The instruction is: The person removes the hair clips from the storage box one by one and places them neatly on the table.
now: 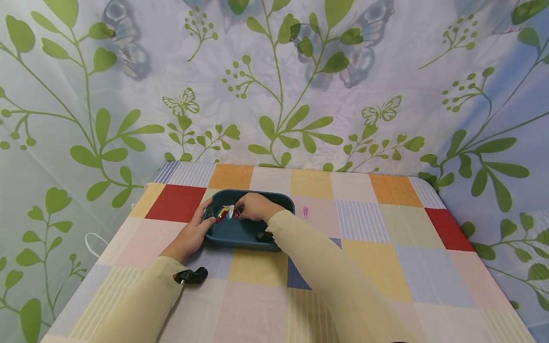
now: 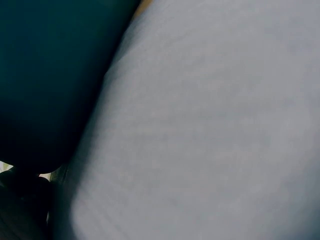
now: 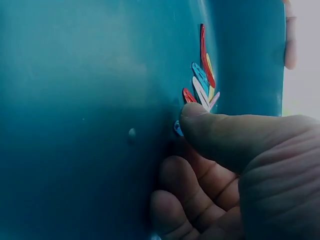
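A dark teal tray stands on the table with a small pile of snap hair clips at its left end. The clips are red, yellow, blue, white and pink. At the tray's left end my left hand grips the rim, thumb over the inside and fingers along the outside. My right hand is down inside the tray, beside the pile. Thumb and fingers close around a blue hair clip, whose end peeks out by the thumb; the rest is hidden. A red hair clip lies partly behind the thumb.
A single pink hair clip lies on the patchwork tablecloth, right of the tray. Dark wrist cameras sit at the sleeves. Behind the table hangs a leaf-print curtain. A white cable loops at the table's left edge.
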